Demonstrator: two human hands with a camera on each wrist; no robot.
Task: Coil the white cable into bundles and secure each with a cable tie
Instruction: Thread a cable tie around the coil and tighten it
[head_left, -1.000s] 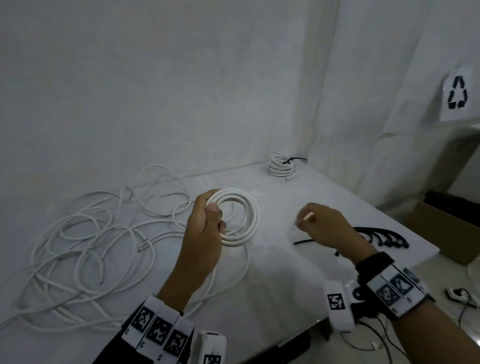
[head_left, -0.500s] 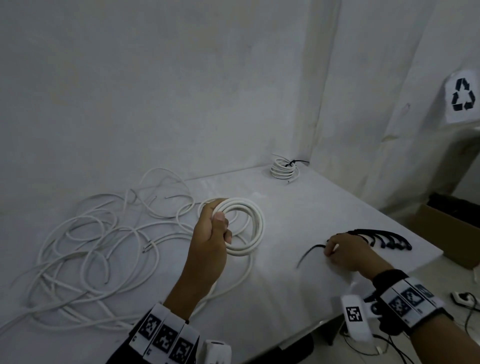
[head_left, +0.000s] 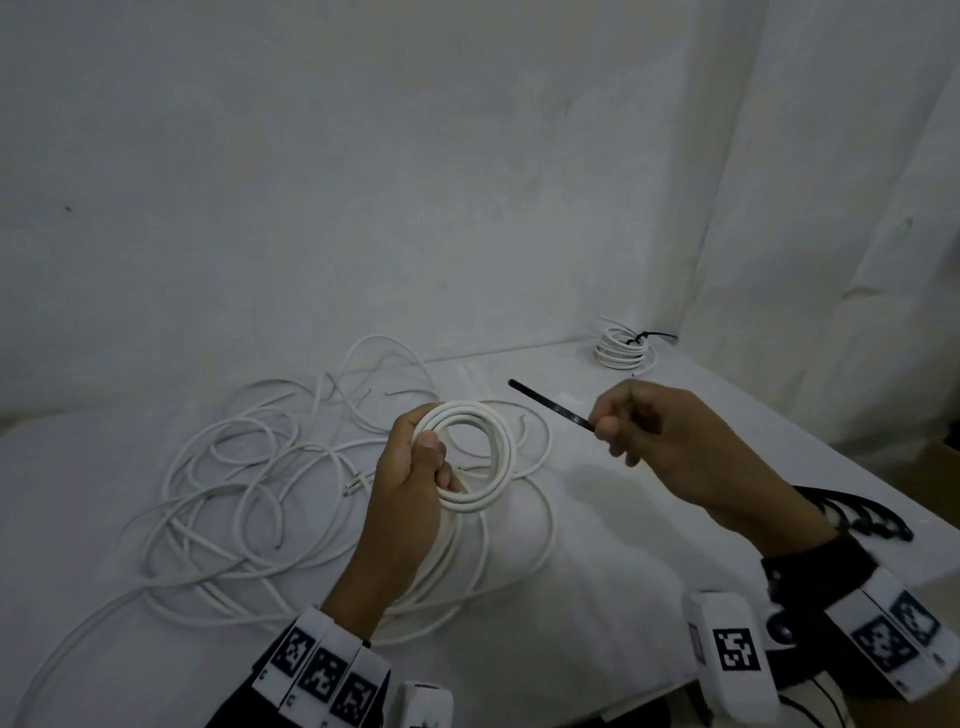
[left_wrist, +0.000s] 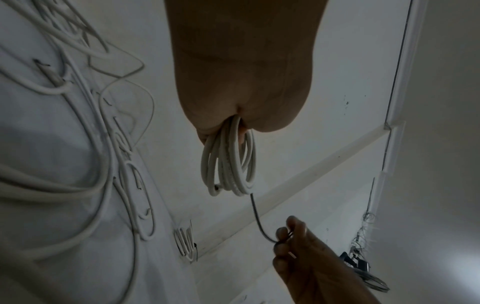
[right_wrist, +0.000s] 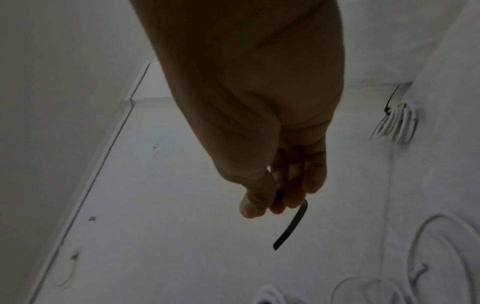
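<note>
- Both hands are raised over a white table (head_left: 613, 519), apart from each other, near the centre of the head view.
- Left hand (head_left: 410, 499), lower centre, has thumb and fingers curled round one side of a small coil (head_left: 480, 457) of white cable, holding it upright with the loop open toward the camera.
- From the left wrist view, the coil (left_wrist: 228, 164) hangs below the closed fist as several turns lying side by side, with one cut end showing at the bottom.
- Right hand (head_left: 670, 441), right of centre, pinches one end of a black tie (head_left: 550, 404) between thumb and fingertips; the free end points up and left, toward the coil but apart from it.
- Loose cable (head_left: 249, 478) sprawls in a tangle across the left half of the table, with a few cut ends showing.
- One finished bundle (head_left: 623, 351), already cinched with a black tie, lies at the far corner of the table, upper right of centre.
- Spare ties (head_left: 862, 519) lie in a dark fan at the right edge, partly hidden behind the right wrist.
- Progress, as a judgement: one bundle is done, a second is coiled but not yet tied, and the tangle suggests several more remain.
- Likely next need: threading the tie through the coil's opening and round the turns, then cinching it.
</note>
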